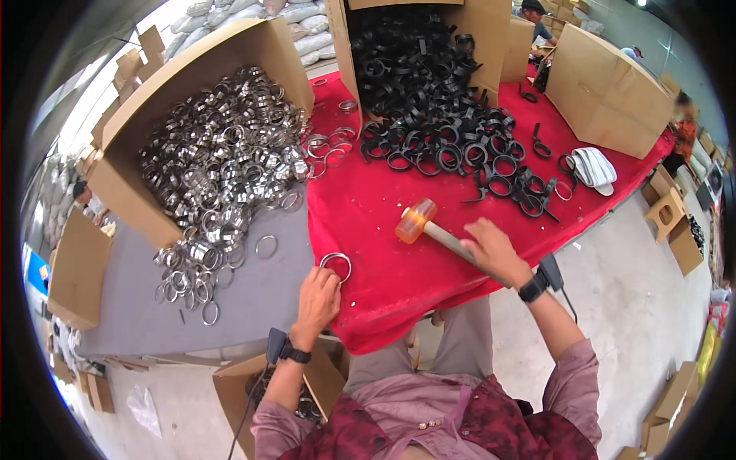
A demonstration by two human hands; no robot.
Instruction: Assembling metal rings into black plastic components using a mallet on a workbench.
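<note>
Near the front left of the red cloth, my left hand (318, 297) is closed with its fingers at the edge of a thin silver metal ring (349, 270). A mallet with an amber-orange head (416, 220) and a pale handle (452, 244) lies slantwise on the cloth. My right hand (493, 249) is over the rear part of that handle, its fingers spread and not wrapped round it. Silver metal rings (230, 153) spill in a heap to the left. Black ring-shaped clamps with tabs (460, 149) are piled at the far middle.
A tipped cardboard box (172, 65) holds the silver rings; another box (491, 54) holds the black parts. A folded white cloth (593, 169) lies at right, near a closed-sided carton (609, 92). Grey cloth (261, 299) covers the table's left. Other people (537, 19) are at the back.
</note>
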